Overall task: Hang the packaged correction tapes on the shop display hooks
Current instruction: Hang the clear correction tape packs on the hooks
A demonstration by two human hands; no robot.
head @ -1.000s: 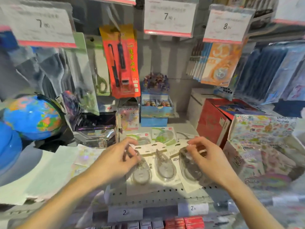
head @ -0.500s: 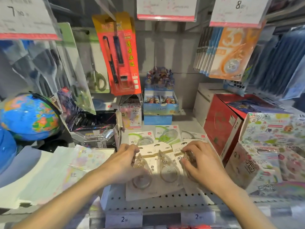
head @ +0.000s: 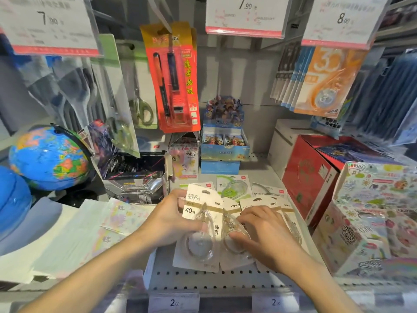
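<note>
The left hand (head: 168, 222) is gripping the leftmost correction tape pack (head: 199, 231) by its edge, thumb lying across the card, while the right hand (head: 265, 236) is curling its fingers onto the neighbouring pack (head: 233, 233); both packs are lying on the perforated shelf (head: 203, 279), overlapping, directly below the orange pen blister pack (head: 174, 80). More white-card packs are fanning out to the right of that pair, and green ones (head: 233, 187) are lying just behind them. The risk, I judge, is that the slick overlapping cards are sliding against each other, so one lifted pack may drag a neighbour off the shelf front, or a loose pinch may miss the hang hole.
</note>
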